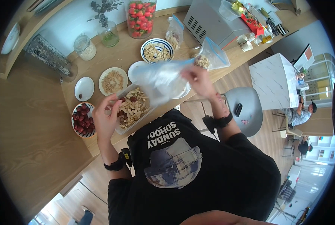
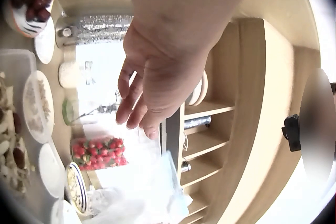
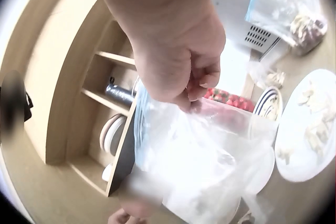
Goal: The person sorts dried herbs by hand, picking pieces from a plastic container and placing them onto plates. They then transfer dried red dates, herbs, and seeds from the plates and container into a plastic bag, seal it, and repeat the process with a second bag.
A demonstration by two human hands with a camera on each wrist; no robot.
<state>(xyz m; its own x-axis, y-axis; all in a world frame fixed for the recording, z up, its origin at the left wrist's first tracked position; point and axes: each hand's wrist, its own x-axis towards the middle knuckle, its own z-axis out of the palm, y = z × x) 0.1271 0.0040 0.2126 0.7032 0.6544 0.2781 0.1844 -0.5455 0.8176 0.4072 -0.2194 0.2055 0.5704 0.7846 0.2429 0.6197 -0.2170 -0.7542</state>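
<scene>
My right hand (image 1: 199,80) pinches a clear zip bag (image 1: 158,80) by its edge, and the bag looks blurred in the head view. In the right wrist view the bag (image 3: 194,150) hangs below my fingers, crumpled, with a blue zip strip along one side. Under its left end is a clear plastic box (image 1: 151,109) of pale dried slices with a few red dates among them. At the box's left side my left hand (image 1: 106,117) hovers with fingers loosely bent and nothing between them, as the left wrist view also shows.
A bowl of red dates (image 1: 83,120), a plate of pale strips (image 1: 113,80) and a small white dish (image 1: 84,89) stand left. Behind are a striped bowl (image 1: 157,51), a strawberry container (image 1: 140,18) and glass jars. Filled zip bags (image 1: 212,54) lie near a grey appliance (image 1: 212,24).
</scene>
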